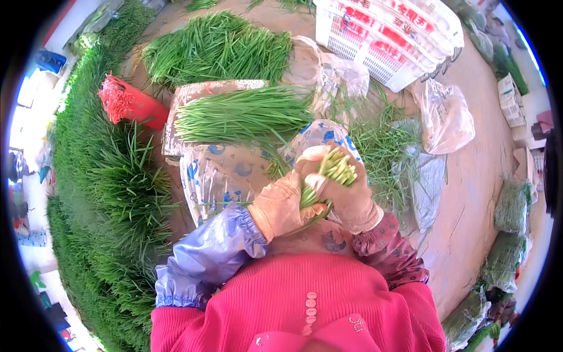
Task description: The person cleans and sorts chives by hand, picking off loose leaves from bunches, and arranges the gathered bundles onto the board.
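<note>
In front of my chest, both gloved hands are closed around a bunch of green chives [337, 166], its pale cut ends pointing up and away from me. My left hand [280, 204] wraps the lower part of the bunch. Higher up, the fingers of my right hand [347, 198] grip it near the cut ends. Beyond my hands, a loose layer of chives [243, 114] lies across a worn board [170, 138]. Patterned plastic [226, 170] covers my lap below the board.
A red tube of red ties [138, 102] leans left of the board. Heaped chives [217, 50] lie behind it, and a long bank of greens [111, 205] lines the left. Stacked white crates [387, 38] stand at the back right. Plastic bags [448, 117] and scattered trimmings [381, 144] lie right.
</note>
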A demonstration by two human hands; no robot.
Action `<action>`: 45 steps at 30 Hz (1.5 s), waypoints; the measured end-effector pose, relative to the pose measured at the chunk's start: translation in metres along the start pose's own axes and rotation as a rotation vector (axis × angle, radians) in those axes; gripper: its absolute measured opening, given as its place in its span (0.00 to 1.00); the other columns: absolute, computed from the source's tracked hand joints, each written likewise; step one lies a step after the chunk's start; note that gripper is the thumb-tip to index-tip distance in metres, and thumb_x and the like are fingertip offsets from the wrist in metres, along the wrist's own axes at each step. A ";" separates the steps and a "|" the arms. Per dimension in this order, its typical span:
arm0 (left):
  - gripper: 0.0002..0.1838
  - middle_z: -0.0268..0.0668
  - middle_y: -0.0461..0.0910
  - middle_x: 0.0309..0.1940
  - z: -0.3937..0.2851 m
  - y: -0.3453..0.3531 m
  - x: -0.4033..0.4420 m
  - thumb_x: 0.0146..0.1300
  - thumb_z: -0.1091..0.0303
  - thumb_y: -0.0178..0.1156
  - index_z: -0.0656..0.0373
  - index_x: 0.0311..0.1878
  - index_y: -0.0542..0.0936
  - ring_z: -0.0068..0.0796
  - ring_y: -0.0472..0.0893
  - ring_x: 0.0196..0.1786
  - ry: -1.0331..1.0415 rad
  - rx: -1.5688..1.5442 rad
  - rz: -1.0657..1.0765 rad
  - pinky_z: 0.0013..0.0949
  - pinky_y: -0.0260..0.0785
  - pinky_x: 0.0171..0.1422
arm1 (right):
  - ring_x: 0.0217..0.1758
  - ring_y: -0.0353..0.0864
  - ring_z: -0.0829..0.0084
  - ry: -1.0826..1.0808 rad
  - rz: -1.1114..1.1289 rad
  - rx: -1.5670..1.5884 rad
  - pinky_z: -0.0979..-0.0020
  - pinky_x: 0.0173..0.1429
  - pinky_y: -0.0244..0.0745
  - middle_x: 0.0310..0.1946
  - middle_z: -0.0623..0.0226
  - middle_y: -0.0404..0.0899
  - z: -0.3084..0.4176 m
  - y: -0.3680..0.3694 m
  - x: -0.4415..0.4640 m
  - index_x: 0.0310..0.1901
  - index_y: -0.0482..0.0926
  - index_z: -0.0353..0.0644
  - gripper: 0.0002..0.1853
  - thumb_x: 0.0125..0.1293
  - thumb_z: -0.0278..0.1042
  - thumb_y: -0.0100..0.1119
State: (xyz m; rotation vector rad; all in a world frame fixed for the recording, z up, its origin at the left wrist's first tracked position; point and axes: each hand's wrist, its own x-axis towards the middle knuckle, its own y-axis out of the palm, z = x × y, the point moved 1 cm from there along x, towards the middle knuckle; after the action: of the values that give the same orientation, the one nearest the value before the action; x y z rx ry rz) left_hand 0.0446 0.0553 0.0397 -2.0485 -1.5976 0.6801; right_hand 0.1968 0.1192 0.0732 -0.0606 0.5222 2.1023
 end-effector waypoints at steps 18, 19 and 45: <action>0.65 0.60 0.52 0.73 0.108 -0.055 -0.085 0.47 0.30 0.67 0.74 0.72 0.52 0.54 0.57 0.75 0.062 0.146 -0.269 0.48 0.48 0.77 | 0.37 0.79 0.77 -0.668 -0.445 -0.880 0.75 0.41 0.74 0.41 0.70 0.80 0.215 -0.097 0.108 0.53 0.78 0.40 0.18 0.61 0.33 0.65; 0.65 0.62 0.55 0.71 0.105 -0.056 -0.076 0.47 0.29 0.66 0.78 0.71 0.52 0.56 0.59 0.73 0.093 0.069 -0.259 0.49 0.51 0.76 | 0.37 0.79 0.76 -0.587 -0.295 -0.822 0.76 0.41 0.75 0.41 0.70 0.80 0.217 -0.073 0.096 0.54 0.76 0.40 0.19 0.61 0.32 0.64; 0.41 0.34 0.73 0.59 0.038 -0.021 0.032 0.54 0.59 0.73 0.58 0.69 0.64 0.26 0.71 0.62 0.415 -1.594 0.309 0.37 0.62 0.68 | 0.50 0.81 0.50 -0.748 0.692 -1.035 0.60 0.56 0.74 0.45 0.49 0.81 0.089 0.077 0.087 0.48 0.82 0.36 0.19 0.52 0.29 0.65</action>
State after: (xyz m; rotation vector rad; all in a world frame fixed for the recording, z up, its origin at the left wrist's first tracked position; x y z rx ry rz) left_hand 0.0116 0.0932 0.0194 -3.0772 -1.6472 -1.3796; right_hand 0.1000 0.1864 0.1597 0.3483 -1.1519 2.5950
